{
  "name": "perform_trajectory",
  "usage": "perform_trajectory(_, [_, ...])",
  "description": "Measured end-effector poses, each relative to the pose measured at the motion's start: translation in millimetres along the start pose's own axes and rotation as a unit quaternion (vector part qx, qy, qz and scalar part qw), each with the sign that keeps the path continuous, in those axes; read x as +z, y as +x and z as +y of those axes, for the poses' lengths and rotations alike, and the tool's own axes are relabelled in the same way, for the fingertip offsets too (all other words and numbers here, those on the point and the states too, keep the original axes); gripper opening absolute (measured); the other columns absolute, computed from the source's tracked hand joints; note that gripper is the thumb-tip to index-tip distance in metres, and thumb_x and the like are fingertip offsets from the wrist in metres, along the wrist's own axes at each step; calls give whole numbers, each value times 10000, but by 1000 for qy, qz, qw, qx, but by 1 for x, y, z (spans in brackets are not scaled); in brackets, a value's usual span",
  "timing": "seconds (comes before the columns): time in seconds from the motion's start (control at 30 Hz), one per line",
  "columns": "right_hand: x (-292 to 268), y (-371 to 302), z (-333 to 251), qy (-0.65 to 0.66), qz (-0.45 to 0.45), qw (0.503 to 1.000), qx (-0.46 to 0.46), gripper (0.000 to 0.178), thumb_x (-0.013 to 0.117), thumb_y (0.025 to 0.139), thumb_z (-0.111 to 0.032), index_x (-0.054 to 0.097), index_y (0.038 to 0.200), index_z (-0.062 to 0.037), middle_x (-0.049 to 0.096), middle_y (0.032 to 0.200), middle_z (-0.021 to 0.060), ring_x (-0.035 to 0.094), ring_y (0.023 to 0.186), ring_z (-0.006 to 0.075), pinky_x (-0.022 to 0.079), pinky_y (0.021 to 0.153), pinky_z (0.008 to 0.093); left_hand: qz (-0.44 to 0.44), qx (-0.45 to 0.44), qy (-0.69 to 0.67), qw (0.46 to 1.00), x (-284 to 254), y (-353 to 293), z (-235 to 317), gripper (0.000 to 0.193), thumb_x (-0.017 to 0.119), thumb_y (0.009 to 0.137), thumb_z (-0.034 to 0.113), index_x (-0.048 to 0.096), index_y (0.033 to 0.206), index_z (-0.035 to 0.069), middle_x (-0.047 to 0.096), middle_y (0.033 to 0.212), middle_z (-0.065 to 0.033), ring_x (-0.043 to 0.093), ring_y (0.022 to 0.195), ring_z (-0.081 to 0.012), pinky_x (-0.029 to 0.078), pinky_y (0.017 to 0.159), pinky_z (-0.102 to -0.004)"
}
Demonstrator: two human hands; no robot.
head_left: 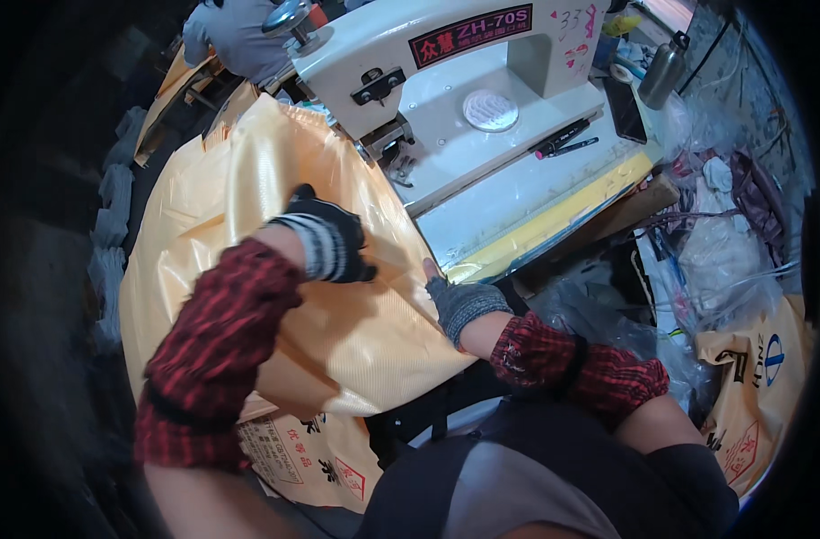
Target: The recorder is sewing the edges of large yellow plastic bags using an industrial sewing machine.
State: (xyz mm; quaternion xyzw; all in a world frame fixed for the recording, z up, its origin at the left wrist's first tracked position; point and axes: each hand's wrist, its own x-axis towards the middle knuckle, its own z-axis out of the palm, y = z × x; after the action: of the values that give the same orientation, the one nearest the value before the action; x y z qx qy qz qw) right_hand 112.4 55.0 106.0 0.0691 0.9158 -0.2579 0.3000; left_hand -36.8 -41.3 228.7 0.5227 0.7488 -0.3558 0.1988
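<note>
A large, shiny yellow woven sack [374,332] spreads under both my hands, its upper edge running beneath the head of a white industrial sewing machine [464,108]. My left hand [325,238], in a black glove with a white-striped cuff, is over the middle of the sack. Its fingers are curled, and what they may hold is hidden. At the sack's right edge, beside the machine bed, my right hand [464,305] wears a grey glove with a bare fingertip showing. It grips that edge, with most of its fingers out of sight.
On the machine bed lie a round pale disc [491,110], black pens [563,136] and a phone [624,110]. A metal bottle [664,70] stands behind. Clear plastic [724,238] and printed sacks [756,386] crowd the right. Another person [230,40] sits at the far left.
</note>
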Motion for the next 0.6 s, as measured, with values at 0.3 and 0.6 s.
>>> perform_trajectory(0.3, [-38, 59, 2, 26, 120, 992, -4, 558, 374, 892, -172, 171, 1404, -85, 628, 940, 213, 624, 821, 358, 483, 723, 461, 7, 440, -410, 799, -3, -73, 75, 127, 578, 747, 118, 634, 780, 8, 618, 763, -155, 610, 797, -289, 479, 675, -351])
perform_trajectory(0.6, [-52, 111, 14, 261, 21, 965, 7, 516, 362, 912, -378, 274, 1379, -176, 604, 970, 255, 616, 862, 361, 461, 793, 443, 150, 127, -831, 520, 156, -1, 177, 177, 513, 850, 132, 605, 763, 8, 580, 715, -77, 559, 712, -178, 451, 679, -286])
